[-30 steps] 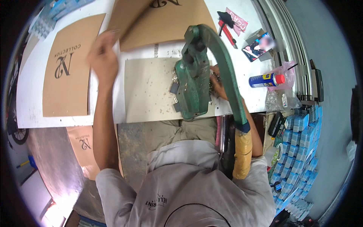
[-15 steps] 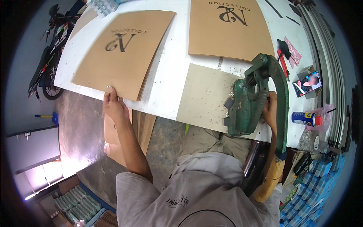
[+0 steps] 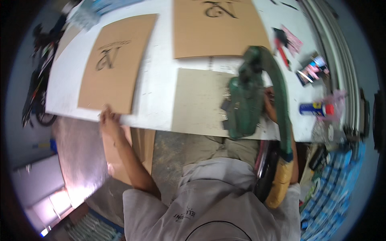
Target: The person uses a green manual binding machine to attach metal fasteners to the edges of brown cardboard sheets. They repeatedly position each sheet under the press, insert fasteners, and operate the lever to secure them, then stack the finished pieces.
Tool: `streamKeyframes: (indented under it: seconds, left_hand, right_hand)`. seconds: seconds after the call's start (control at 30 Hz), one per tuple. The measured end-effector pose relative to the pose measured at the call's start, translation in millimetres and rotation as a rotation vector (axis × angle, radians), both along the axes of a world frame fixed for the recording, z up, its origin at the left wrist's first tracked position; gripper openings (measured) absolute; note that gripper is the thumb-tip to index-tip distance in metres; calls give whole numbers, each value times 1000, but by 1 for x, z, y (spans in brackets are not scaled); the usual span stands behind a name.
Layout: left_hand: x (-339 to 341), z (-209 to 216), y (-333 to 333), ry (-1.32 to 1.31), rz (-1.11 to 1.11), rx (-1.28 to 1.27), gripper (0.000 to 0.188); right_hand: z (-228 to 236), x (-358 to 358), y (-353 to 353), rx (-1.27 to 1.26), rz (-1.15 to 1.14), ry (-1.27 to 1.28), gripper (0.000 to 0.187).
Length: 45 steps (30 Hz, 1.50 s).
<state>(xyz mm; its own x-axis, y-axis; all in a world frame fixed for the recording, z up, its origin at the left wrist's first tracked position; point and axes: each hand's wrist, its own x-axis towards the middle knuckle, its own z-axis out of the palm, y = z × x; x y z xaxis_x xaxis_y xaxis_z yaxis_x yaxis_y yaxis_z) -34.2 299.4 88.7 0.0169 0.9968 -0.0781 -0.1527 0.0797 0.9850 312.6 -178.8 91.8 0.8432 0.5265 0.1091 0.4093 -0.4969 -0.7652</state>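
In the head view, a flat brown cardboard sheet [image 3: 114,72] with a dark printed emblem is laid on the left part of the smooth white tabletop [image 3: 157,84]. Its near edge is touched by the fingertips of the left hand [image 3: 108,116]; whether it is pinched cannot be told through the blur. A second brown sheet [image 3: 217,38], similarly printed, is spread farther back. On a matte grey board [image 3: 197,100], a bulky green metal press [image 3: 245,114] is set, with small shiny bits and dark blocks [image 3: 226,105] scattered along its left side. The right hand [image 3: 270,102] is partly hidden behind the press's long curved lever [image 3: 283,116], whose lower end is wrapped in yellow covering; its grasp cannot be told. Farther right, a cylindrical blue can [image 3: 311,109] with a red cap is laid beside a crinkled pink plastic bag [image 3: 336,101].
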Motion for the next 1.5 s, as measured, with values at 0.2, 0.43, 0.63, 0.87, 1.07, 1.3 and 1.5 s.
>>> streamKeyframes:
  seconds: [0.2, 0.43, 0.63, 0.87, 1.07, 1.3, 1.5]
  left_hand:
    - [29, 31, -45, 669, 360, 521, 39]
    - [197, 68, -113, 427, -575, 1136, 35]
    - [314, 74, -122, 598, -995, 1500, 55]
    - [317, 49, -119, 752, -1190, 1466, 59]
    - [301, 79, -136, 845, -1266, 1362, 42]
    - [299, 72, -135, 598, -1251, 1247, 17]
    - [299, 58, -132, 434, -1102, 1464, 28]
  right_hand:
    - [32, -6, 37, 322, 107, 367, 13]
    - [36, 4, 85, 231, 71, 379, 15]
    - [21, 10, 92, 228, 160, 97, 19]
    - [42, -2, 88, 151, 202, 211, 21]
    - [60, 7, 66, 65, 139, 505, 28]
    - [0, 30, 81, 658, -192, 855, 22]
    - [4, 37, 96, 672, -78, 866, 21]
